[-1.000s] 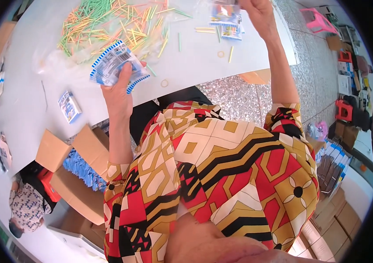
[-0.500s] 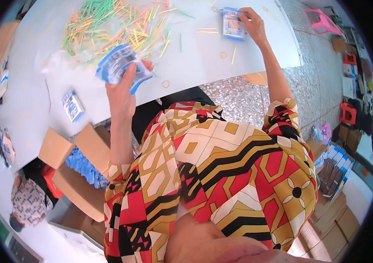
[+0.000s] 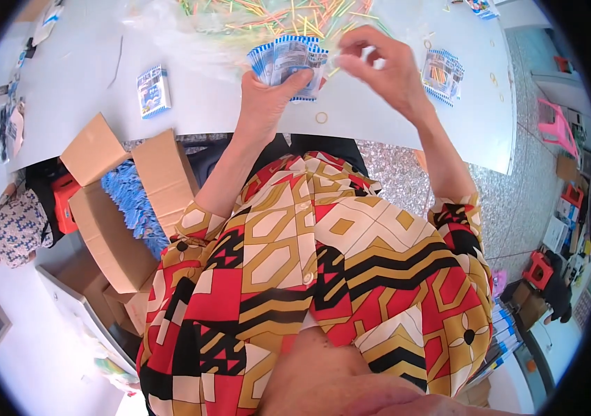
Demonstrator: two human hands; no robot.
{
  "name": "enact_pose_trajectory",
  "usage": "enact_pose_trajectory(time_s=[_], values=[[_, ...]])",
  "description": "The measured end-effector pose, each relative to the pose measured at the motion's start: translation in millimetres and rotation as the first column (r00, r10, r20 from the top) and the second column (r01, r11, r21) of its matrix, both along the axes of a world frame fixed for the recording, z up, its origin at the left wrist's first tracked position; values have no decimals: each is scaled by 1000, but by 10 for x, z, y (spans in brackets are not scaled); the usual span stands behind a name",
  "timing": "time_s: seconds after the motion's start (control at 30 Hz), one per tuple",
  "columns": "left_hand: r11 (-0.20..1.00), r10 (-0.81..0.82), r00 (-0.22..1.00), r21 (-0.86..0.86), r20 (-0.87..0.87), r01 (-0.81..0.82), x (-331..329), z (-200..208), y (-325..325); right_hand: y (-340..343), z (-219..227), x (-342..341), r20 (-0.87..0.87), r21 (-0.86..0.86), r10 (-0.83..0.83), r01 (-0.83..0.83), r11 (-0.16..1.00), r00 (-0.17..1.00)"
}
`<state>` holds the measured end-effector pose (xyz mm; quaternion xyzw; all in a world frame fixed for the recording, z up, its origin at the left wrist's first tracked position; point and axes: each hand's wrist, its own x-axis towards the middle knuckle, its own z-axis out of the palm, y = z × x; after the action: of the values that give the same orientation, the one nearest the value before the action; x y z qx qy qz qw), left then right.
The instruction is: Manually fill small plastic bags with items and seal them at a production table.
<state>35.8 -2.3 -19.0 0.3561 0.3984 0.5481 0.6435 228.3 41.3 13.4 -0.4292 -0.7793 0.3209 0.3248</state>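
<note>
My left hand (image 3: pixel 264 104) holds a fanned bunch of small blue-and-white plastic packets (image 3: pixel 290 59) over the table, its thumb pressed across the front ones. Just right of the bunch is my right hand (image 3: pixel 386 69), fingers curved and apart. Its fingertips are slightly blurred, and I make out nothing between them. Beyond that wrist lies a small pile of the same packets (image 3: pixel 441 78), the top one showing orange sticks through its front. Loose coloured thin sticks (image 3: pixel 309 19) in green, yellow and orange are heaped on clear plastic at the far side.
A blue-and-white packet stack (image 3: pixel 153 91) lies on the left of the white table (image 3: pixel 198 114). Rubber bands (image 3: pixel 321 118) are scattered about. Below the table's edge, an open cardboard box (image 3: pixel 112 236) holds blue packets (image 3: pixel 132 204). Another person (image 3: pixel 21 225) sits at far left.
My right hand has left the packet pile at the right and come beside the left hand. The left hand's packets are now spread into a fan. The whole view has shifted.
</note>
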Motion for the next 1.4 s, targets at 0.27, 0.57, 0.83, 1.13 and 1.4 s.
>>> enact_pose_trajectory(time_s=[0.27, 0.57, 0.83, 1.13, 1.4], values=[[1000, 30, 1000, -2, -4, -30, -51, 32, -34, 59, 35, -296, -9, 51, 81, -81, 995, 997], [1000, -21, 994, -9, -105, 20, -166, -7, -59, 56, 191, -288, 50, 126, 84, -90, 988, 995], [996, 71, 997, 62, -7, -71, -158, 65, -53, -79, 698, -391, -81, 180, 71, -56, 982, 994], [999, 19, 998, 38, 63, -21, -128, 76, -72, -80, 779, -363, 48, 7, 60, -60, 998, 997], [999, -40, 997, 22, 69, 38, -186, 8, -60, 79, 533, -414, -178, 641, 371, -179, 746, 911]])
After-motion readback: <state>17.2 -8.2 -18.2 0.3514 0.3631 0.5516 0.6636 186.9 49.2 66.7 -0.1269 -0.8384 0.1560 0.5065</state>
